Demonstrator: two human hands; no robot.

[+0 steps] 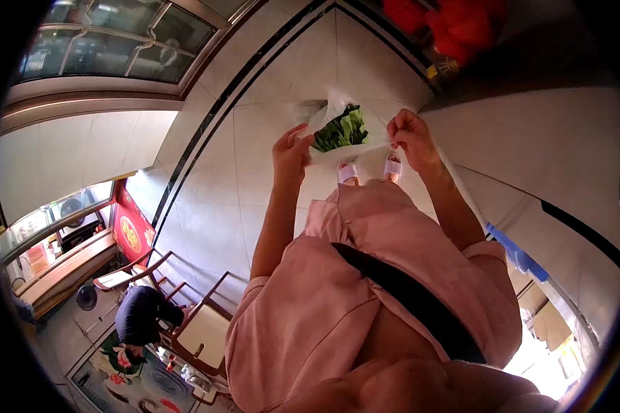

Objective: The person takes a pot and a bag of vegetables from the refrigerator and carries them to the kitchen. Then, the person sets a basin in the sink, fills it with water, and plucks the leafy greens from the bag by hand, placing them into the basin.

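Note:
A thin, whitish see-through plastic bag [339, 100] hangs between my two hands, its mouth spread wide. Inside it lie green leafy vegetables [343, 129], seen from above. My left hand [293, 153] grips the bag's left edge, thumb and fingers closed on the plastic. On the other side, my right hand [409, 135] pinches the right edge of the bag with curled fingers. Both forearms reach forward from pink sleeves. Below the bag, my feet in light sandals [393, 167] show on the floor.
Pale floor tiles with dark border stripes [198, 138] lie around me. A glazed, barred window or door [117, 41] is at upper left. Red items [461, 31] sit at upper right. At lower left, a person in dark clothes [145, 313] is beside a wooden chair [203, 337].

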